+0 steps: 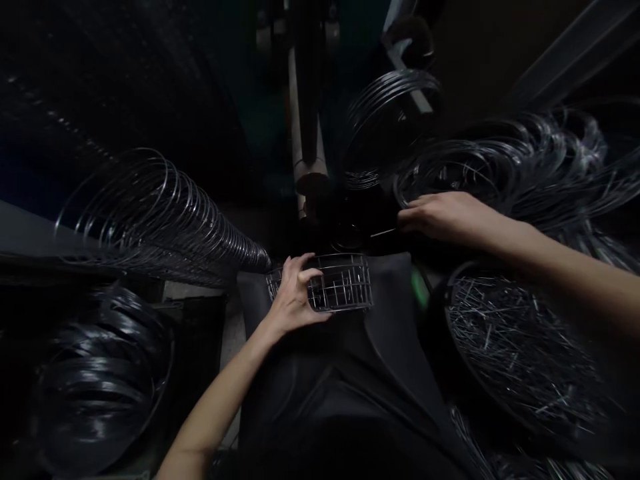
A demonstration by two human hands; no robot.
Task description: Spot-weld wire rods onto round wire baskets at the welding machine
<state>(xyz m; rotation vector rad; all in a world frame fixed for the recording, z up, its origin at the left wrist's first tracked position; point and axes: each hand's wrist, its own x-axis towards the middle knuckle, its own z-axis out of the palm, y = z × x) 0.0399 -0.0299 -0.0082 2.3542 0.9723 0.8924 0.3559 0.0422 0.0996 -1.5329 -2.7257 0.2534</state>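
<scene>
A round wire basket [345, 283] of thin bright metal sits on its side across my lap. My left hand [295, 293] grips its left part, thumb low and fingers curled over the top. Off to the right, my right hand [443, 215] is raised with its fingers pinched together. From those fingertips a short wire rod [383, 233] points left. Beyond the basket stands a machine with a pale cylindrical electrode arm [311, 177]. The lower tip of that arm is lost in shadow.
Wire rings [190, 213] form a long row at left. Below them, a container [167, 373] holds flat metal hoops. A dark tub [463, 360] of short wire rods stands at right. More wire rings [500, 167] lie behind my right hand, and others hang [395, 87] further back.
</scene>
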